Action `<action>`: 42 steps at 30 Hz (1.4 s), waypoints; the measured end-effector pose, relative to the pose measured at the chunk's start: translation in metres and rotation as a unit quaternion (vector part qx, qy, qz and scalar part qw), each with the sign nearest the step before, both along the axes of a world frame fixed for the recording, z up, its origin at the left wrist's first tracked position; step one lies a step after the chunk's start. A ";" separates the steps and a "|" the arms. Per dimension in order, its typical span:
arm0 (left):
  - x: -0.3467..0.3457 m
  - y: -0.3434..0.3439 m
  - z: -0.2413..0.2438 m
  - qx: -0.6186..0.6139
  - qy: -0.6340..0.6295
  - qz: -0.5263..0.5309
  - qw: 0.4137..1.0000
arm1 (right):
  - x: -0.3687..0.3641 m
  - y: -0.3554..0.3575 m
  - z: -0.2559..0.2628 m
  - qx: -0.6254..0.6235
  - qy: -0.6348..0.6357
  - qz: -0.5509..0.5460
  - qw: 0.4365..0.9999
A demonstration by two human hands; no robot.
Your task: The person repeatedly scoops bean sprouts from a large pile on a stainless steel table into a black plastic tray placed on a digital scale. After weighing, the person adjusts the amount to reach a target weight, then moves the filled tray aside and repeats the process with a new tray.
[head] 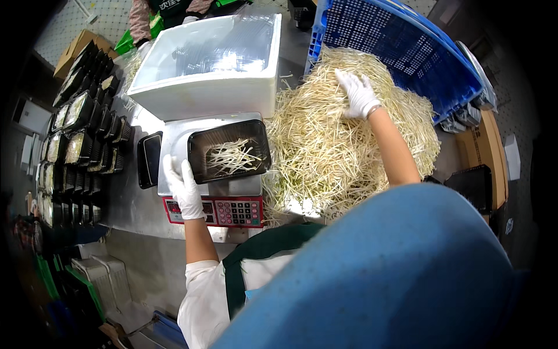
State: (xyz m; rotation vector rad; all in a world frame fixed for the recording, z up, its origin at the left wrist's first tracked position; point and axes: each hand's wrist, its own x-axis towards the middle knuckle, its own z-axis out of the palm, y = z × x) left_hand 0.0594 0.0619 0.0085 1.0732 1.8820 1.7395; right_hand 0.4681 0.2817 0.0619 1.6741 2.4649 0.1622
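A black plastic tray [201, 150] with a small heap of bean sprouts [233, 156] in it rests on the metal platform of a red digital scale [237, 213]. My gloved left hand [185, 192] is at the tray's left edge, fingers apart; its thumb is beside the rim, and whether it touches is unclear. To the right, a large pile of bean sprouts [322, 152] spreads over the metal table [130, 209]. On top of that pile lies my gloved right hand [358, 96], palm down with spread fingers. No sprouts are visibly gripped in it.
Behind the scale stands a white foam box [205, 98] holding clear film. A blue perforated crate [392, 52] lies tipped behind the pile. Stacked filled trays [78, 131] line the left, near another black tray [150, 159]. Across the table is a person in an apron [168, 8].
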 end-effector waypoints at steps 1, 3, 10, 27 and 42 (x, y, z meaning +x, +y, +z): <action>0.000 -0.003 -0.003 0.025 0.093 0.074 0.993 | -0.007 0.010 0.007 -0.016 -0.025 -0.018 0.999; 0.023 -0.013 0.019 0.070 0.153 0.065 0.984 | -0.003 0.015 0.001 -0.019 -0.039 -0.011 0.999; 0.058 -0.037 -0.011 -0.025 0.151 -0.201 0.968 | -0.013 0.000 -0.015 -0.068 -0.045 -0.019 0.996; 0.104 -0.095 -0.025 -0.094 -0.099 -0.374 0.917 | 0.002 -0.093 0.064 0.153 0.119 0.136 0.972; 0.213 0.052 -0.050 -0.167 0.547 -0.429 0.699 | -0.007 -0.138 -0.040 -0.173 0.071 0.023 0.982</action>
